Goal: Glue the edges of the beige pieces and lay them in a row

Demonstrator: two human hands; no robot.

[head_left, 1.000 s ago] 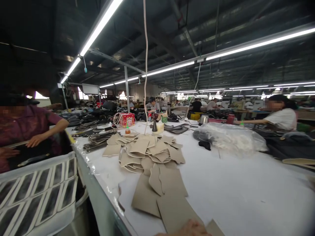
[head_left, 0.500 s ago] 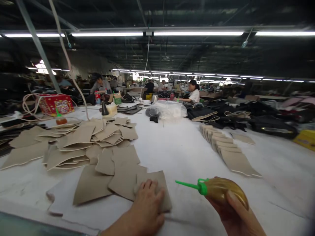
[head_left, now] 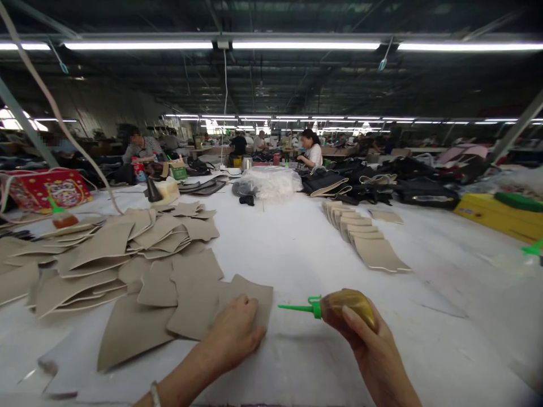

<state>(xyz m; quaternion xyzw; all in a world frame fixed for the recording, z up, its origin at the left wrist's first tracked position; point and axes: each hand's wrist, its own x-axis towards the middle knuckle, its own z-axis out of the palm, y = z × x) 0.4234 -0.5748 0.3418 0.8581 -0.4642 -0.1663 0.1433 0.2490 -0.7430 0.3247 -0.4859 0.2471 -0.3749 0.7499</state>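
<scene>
My left hand [head_left: 232,332] rests palm down on a tan cut piece of material [head_left: 248,297] at the near edge of the white table [head_left: 297,249]; its fingers are curled onto the piece. My right hand [head_left: 373,353] grips a small amber squeeze bottle [head_left: 348,302] with a green nozzle that points left toward the piece. A loose heap of the same tan pieces [head_left: 127,249] spreads to the left. On the right of the table a fanned row of tan pieces [head_left: 365,237] lies in a neat line.
A red patterned box [head_left: 48,189] and a small orange bottle [head_left: 63,217] stand at the far left. A clear plastic bag [head_left: 267,182] and dark bags [head_left: 382,186] lie at the back. Other people work at distant tables. A yellow box [head_left: 496,217] sits right.
The view swung right and down from the table's left side. Both my hands came into view; the right hand with the bottle has shifted slightly left, nearer the piece under my left hand.
</scene>
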